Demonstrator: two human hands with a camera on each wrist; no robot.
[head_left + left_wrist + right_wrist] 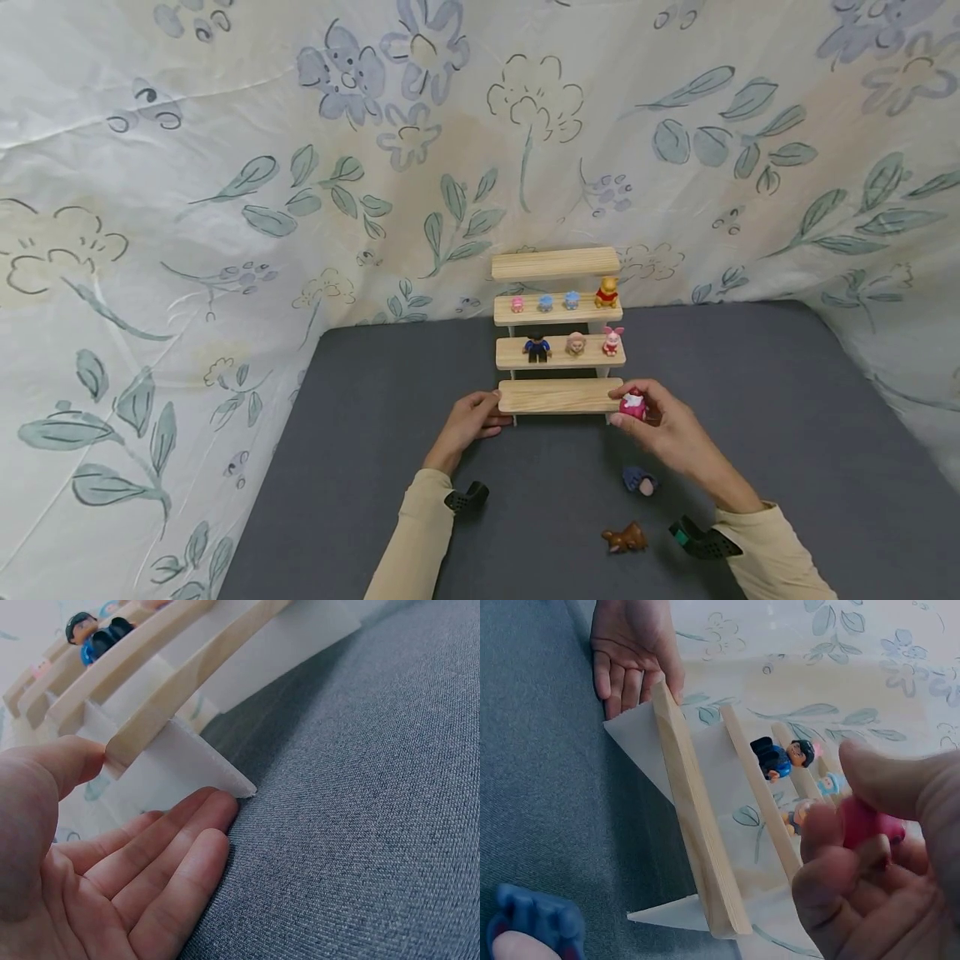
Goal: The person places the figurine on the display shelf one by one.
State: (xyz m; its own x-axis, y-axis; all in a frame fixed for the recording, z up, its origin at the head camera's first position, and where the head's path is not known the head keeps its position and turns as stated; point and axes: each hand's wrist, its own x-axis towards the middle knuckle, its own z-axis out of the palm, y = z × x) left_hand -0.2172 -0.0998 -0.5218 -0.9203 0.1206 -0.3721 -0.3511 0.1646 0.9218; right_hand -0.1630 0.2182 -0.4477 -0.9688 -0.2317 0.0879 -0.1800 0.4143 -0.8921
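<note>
A small deep-pink figurine with a white patch [633, 405] is pinched between the thumb and fingers of my right hand [669, 427], at the right end of the lowest shelf. My fingers hide part of it in the right wrist view. My left hand [471, 422] rests at the other end of the wooden tiered stand [558, 397]. Its thumb touches the end of the lowest board [142, 735], and its extended fingers lie by the white side support [172, 769]. The lowest board bears no figurine.
The second tier carries a dark-clothed figure [537, 348], a round-headed figure [575, 344] and a piglet [612, 341]. Above stand small pink and blue figures [546, 304] and a yellow bear [607, 292]. A blue figure [637, 480] and brown animal [625, 537] lie on the grey cloth [375, 500].
</note>
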